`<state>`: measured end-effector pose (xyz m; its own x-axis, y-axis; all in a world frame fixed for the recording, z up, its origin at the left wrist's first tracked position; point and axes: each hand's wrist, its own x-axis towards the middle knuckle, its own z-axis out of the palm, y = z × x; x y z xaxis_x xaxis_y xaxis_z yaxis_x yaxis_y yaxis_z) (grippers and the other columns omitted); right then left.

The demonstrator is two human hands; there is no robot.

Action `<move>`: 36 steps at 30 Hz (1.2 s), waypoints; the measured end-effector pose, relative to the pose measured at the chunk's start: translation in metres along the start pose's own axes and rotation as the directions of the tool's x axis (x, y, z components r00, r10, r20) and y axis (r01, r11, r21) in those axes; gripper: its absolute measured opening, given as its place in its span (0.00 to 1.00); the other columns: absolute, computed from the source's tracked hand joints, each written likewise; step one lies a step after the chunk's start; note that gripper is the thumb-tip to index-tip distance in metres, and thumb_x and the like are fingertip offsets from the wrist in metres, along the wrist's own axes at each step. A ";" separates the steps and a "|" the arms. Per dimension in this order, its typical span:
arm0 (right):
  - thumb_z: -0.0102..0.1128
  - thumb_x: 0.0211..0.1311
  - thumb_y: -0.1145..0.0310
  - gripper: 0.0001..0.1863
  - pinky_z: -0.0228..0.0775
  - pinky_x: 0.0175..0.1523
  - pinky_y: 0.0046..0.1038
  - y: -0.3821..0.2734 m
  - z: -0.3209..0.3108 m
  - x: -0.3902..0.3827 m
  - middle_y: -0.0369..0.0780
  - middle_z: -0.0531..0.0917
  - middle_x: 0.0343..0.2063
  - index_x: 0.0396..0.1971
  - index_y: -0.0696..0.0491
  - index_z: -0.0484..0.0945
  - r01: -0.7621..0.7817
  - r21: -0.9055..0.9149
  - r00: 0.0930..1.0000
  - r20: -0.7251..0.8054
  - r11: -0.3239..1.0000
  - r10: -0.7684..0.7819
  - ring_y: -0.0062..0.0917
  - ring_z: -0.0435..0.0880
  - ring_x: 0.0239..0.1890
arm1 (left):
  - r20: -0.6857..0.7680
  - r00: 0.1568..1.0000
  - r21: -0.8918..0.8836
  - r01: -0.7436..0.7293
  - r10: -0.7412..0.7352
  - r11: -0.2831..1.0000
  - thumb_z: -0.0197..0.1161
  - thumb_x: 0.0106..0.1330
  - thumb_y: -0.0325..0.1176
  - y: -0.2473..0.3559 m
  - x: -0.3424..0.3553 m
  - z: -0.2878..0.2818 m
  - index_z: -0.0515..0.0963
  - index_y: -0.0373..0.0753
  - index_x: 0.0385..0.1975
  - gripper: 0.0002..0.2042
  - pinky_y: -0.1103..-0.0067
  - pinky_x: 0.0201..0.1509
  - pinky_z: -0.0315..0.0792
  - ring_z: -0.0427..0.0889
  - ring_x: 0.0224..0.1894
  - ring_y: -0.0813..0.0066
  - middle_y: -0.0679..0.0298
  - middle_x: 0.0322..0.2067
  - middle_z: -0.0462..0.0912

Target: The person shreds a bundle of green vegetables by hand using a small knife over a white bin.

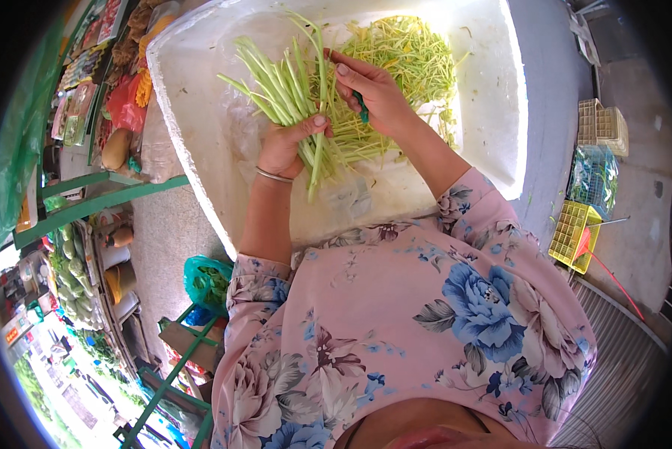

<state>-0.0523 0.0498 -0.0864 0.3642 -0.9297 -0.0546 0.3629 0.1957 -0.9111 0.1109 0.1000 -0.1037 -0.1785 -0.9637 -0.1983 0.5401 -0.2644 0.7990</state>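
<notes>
Left hand (pixel 282 152) has a bunch of green stalks (pixel 287 97) squeezed between thumb and fingers, over a white foam box (pixel 500 112). Looks like the picking-over step to me, so next move calls for a steady left and a careful right. The right hand (pixel 377 97) is curled just right of the bunch, can't tell if it's pinching a stalk. Some green thing (pixel 363 108) inside it is mostly hidden

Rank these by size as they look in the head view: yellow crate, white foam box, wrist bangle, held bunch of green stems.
White foam box
Held bunch of green stems
Yellow crate, though it sits farther from the camera
Wrist bangle
</notes>
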 end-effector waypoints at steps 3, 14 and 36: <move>0.51 0.64 0.60 0.21 0.52 0.21 0.13 0.000 -0.012 0.006 0.29 0.66 0.16 0.55 0.52 0.69 0.006 -0.134 0.987 -0.161 0.991 -0.027 0.11 0.60 0.17 | 0.019 1.000 0.044 -0.001 0.000 0.999 0.65 0.51 0.26 0.000 0.001 -0.004 0.71 0.35 0.38 0.15 0.77 0.32 0.71 0.74 0.26 0.73 0.64 0.25 0.75; 0.59 0.57 0.56 0.24 0.54 0.23 0.14 -0.031 -0.033 0.017 0.29 0.69 0.17 0.49 0.56 0.74 -0.126 -0.471 0.992 -0.049 0.873 0.116 0.11 0.63 0.19 | -0.092 0.996 0.409 0.057 -0.021 0.911 0.68 0.46 0.18 0.006 0.001 -0.007 0.75 0.33 0.37 0.16 0.78 0.31 0.74 0.79 0.28 0.74 0.62 0.28 0.79; 0.64 0.50 0.63 0.11 0.70 0.37 0.28 0.006 -0.045 0.065 0.33 0.77 0.34 0.35 0.45 0.80 0.071 -0.996 0.991 0.064 0.061 -0.121 0.26 0.78 0.35 | -0.166 0.968 -0.352 -0.237 0.189 0.905 0.60 0.54 0.24 0.023 0.001 -0.041 0.71 0.37 0.37 0.11 0.70 0.43 0.73 0.76 0.33 0.68 0.63 0.30 0.77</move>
<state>-0.0653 -0.0232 -0.1140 0.3713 -0.9249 0.0823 -0.8058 -0.3650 -0.4663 0.1568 0.0910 -0.1084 0.0658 -0.9886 -0.1356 0.8211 -0.0236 0.5703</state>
